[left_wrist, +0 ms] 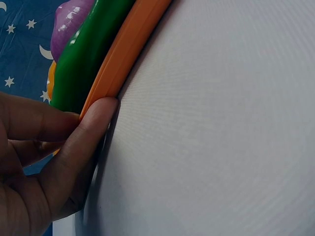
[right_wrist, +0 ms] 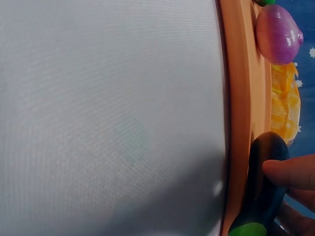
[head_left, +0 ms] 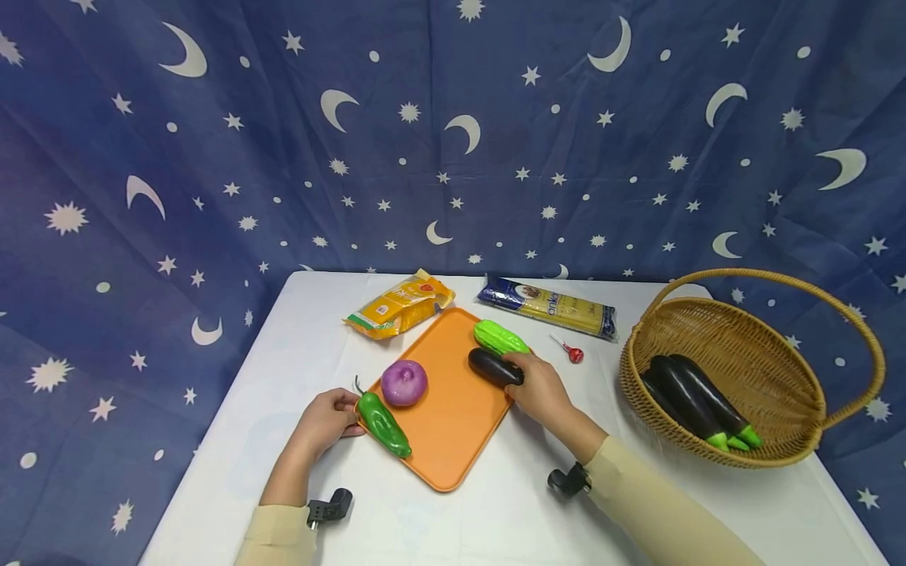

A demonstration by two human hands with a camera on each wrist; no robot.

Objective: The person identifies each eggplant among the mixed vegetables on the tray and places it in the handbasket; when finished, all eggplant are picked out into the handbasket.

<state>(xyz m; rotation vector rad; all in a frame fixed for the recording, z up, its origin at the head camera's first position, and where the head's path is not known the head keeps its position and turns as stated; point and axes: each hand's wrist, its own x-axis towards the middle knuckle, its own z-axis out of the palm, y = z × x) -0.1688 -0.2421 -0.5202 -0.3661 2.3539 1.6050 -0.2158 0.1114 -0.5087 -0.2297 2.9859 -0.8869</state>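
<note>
My left hand [head_left: 325, 423] pinches the left rim of an orange tray [head_left: 453, 428], thumb along the outer side in the left wrist view. Right beside those fingers, a green pepper [head_left: 383, 424] lies along that rim. A purple onion [head_left: 404, 383] sits behind the pepper on the tray. Over the tray's right side, my right hand [head_left: 541, 391] grips a small dark eggplant [head_left: 488, 365] from above; its green end [right_wrist: 248, 229] shows in the right wrist view. Just behind it lies a bright green ridged gourd [head_left: 499, 336] at the tray's back right.
On the right stands a wicker basket [head_left: 786, 346] with a tall handle, holding several eggplants [head_left: 697, 397]. Behind the tray lie a yellow-orange packet [head_left: 402, 305] and a spaghetti pack [head_left: 555, 307]. A red lollipop [head_left: 576, 355] lies between tray and basket. A star-patterned curtain [head_left: 396, 141] hangs behind the table.
</note>
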